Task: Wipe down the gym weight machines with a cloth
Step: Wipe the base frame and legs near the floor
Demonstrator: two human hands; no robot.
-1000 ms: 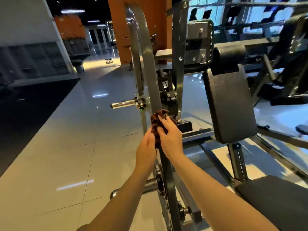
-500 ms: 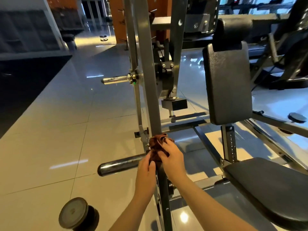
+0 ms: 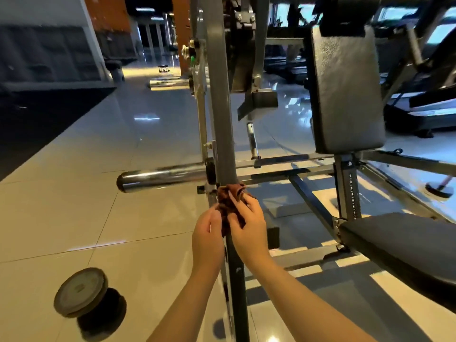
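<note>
A dark brown cloth [image 3: 228,197] is bunched around the grey upright post [image 3: 219,107] of a weight machine, low down near the chrome weight peg [image 3: 162,177]. My left hand [image 3: 208,234] grips the cloth from the left side of the post. My right hand [image 3: 248,224] presses it from the right, fingers spread over the cloth. Both hands sit just below the peg's mount. The part of the cloth behind the post is hidden.
The machine's black back pad [image 3: 345,90] and seat [image 3: 404,245] stand to the right. A round rubber foot [image 3: 81,291] sits on the glossy tiled floor at lower left. A dark mat [image 3: 37,119] lies at far left. Other machines [image 3: 424,77] fill the back right.
Both hands have slid the cloth down the post, from about the upper peg's height to just below the lower chrome peg. The view has tilted downward with them.
</note>
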